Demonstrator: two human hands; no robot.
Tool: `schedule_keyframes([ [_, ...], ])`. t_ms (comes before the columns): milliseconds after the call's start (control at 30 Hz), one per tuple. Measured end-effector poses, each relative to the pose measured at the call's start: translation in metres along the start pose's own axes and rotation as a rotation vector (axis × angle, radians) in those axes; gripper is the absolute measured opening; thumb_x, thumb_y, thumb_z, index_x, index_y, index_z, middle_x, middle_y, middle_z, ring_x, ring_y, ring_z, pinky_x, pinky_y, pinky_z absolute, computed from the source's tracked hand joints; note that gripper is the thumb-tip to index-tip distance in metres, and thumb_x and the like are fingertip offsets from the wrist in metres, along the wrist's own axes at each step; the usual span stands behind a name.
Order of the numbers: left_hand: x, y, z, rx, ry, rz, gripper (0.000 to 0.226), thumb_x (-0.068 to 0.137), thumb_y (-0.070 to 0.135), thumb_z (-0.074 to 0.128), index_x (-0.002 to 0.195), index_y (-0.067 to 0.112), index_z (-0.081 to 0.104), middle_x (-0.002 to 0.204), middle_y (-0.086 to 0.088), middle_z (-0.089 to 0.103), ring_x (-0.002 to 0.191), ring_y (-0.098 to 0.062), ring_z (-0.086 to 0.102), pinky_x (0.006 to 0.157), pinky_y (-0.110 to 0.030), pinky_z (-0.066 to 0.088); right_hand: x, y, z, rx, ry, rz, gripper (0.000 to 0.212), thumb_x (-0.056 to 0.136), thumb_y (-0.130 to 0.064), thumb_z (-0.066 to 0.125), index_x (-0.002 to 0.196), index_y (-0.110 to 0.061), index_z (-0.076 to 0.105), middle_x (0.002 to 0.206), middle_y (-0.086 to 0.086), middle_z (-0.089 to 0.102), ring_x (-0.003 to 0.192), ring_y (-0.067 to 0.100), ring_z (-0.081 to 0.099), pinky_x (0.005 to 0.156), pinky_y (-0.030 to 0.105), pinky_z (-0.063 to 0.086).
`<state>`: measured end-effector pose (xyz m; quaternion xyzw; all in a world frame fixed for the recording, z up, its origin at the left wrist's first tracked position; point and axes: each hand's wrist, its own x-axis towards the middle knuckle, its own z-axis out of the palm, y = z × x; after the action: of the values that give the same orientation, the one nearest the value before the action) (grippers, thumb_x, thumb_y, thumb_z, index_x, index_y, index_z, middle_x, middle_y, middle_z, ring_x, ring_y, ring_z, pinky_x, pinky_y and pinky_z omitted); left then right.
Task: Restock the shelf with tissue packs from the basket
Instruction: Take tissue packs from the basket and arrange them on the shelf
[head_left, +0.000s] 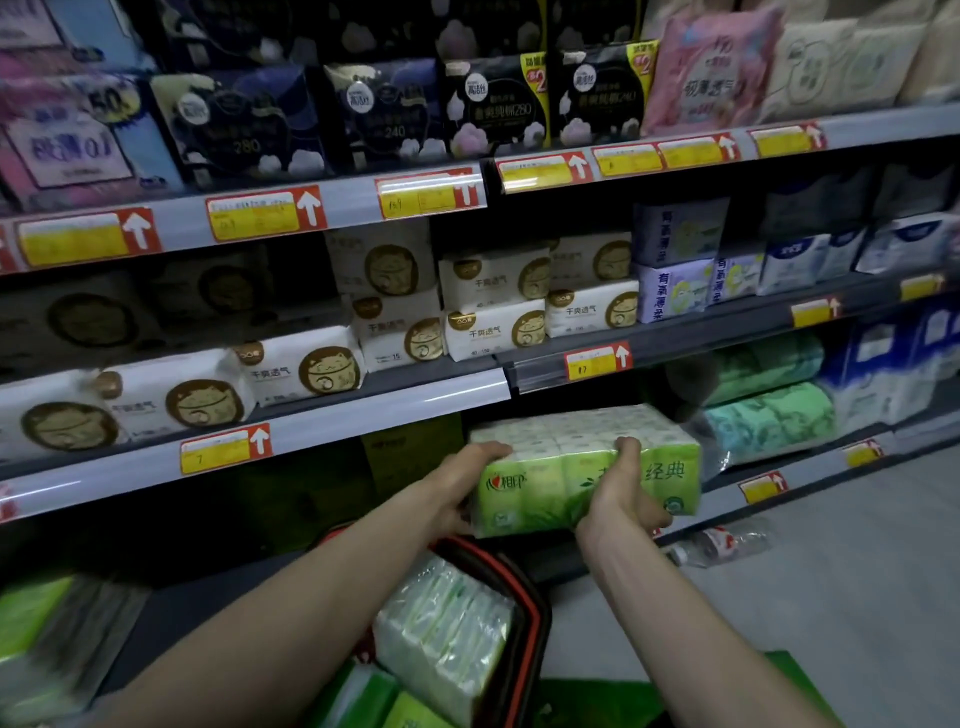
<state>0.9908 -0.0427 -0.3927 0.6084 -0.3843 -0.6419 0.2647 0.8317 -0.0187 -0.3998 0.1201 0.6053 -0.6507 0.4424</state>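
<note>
A person holds one green tissue pack (587, 467) with both hands directly above the basket (527, 597) and a little beyond it, level with the dark opening of the lowest shelf bay. The left hand (467, 486) grips the pack's left end, its fingers curled over the top edge. The right hand (618, 499) holds the front face near the middle, with the thumb hooked over the top and the fingers hidden underneath. The pack lies lengthwise and nearly level, its printed green side facing the camera. The basket has a red and black rim and holds more tissue packs (441, 618) standing on edge, white with green print. Above the basket rises the shelf (363, 421), whose grey rail carries yellow and red price tags (226, 449). Higher above the basket, white packs with a round cat logo (306, 369) sit in rows, and above those stand dark packs (493, 104) with pale flower prints. Up and to the right of the basket, green rolls (763, 410) wrapped in plastic are stacked on the low bay. Right of the basket, a clear plastic bottle (722, 545) with a red label lies on its side on the grey floor (857, 571), close to the shelf's base. Left of the basket, some green and white packs (31, 629) are too blurred to make out.
</note>
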Motion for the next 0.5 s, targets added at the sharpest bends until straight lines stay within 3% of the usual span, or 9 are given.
schedule_keyframes([
  [133, 0.035, 0.010, 0.005, 0.011, 0.098, 0.018, 0.036, 0.090, 0.052, 0.063, 0.109, 0.021, 0.067, 0.094, -0.004, 0.073, 0.085, -0.024, 0.071, 0.084, -0.038, 0.056, 0.023, -0.001, 0.030, -0.053, 0.017, -0.033, 0.100, 0.071, -0.054, 0.078, 0.150, -0.012, 0.034, 0.139, 0.015, 0.057, 0.117, 0.040, 0.057, 0.082, 0.048, 0.043],
  [200, 0.054, 0.007, 0.007, 0.019, 0.114, -0.003, 0.040, 0.092, 0.053, 0.062, 0.116, 0.021, 0.065, 0.101, -0.005, 0.072, 0.090, -0.024, 0.070, 0.088, -0.040, 0.052, 0.039, 0.003, 0.041, -0.060, 0.015, -0.028, 0.098, 0.074, -0.053, 0.080, 0.151, -0.010, 0.036, 0.141, 0.013, 0.057, 0.123, 0.039, 0.057, 0.086, 0.048, 0.044],
  [300, 0.078, 0.004, 0.010, 0.052, 0.164, 0.048, 0.043, 0.098, 0.050, 0.060, 0.125, 0.017, 0.062, 0.115, -0.005, 0.068, 0.099, -0.026, 0.066, 0.087, -0.038, 0.052, 0.063, 0.013, 0.051, -0.051, -0.003, -0.020, 0.093, 0.069, -0.056, 0.082, 0.142, -0.009, 0.047, 0.128, 0.011, 0.062, 0.108, 0.035, 0.060, 0.092, 0.046, 0.050],
  [433, 0.103, 0.003, 0.017, 0.097, 0.220, 0.116, 0.057, 0.095, 0.051, 0.059, 0.137, 0.012, 0.055, 0.135, -0.010, 0.061, 0.123, -0.034, 0.059, 0.107, -0.047, 0.050, 0.091, 0.016, 0.064, -0.045, -0.055, -0.018, 0.094, 0.063, -0.062, 0.080, 0.138, -0.012, 0.052, 0.125, 0.008, 0.064, 0.106, 0.035, 0.064, 0.099, 0.053, 0.056],
  [500, 0.115, -0.002, 0.018, 0.038, 0.208, 0.072, 0.037, 0.100, 0.039, 0.060, 0.123, 0.010, 0.060, 0.133, -0.011, 0.061, 0.122, -0.034, 0.059, 0.106, -0.049, 0.052, 0.100, 0.015, 0.067, -0.119, -0.104, -0.053, 0.102, 0.065, -0.064, 0.080, 0.147, -0.013, 0.047, 0.133, 0.008, 0.061, 0.115, 0.036, 0.062, 0.103, 0.055, 0.054],
])
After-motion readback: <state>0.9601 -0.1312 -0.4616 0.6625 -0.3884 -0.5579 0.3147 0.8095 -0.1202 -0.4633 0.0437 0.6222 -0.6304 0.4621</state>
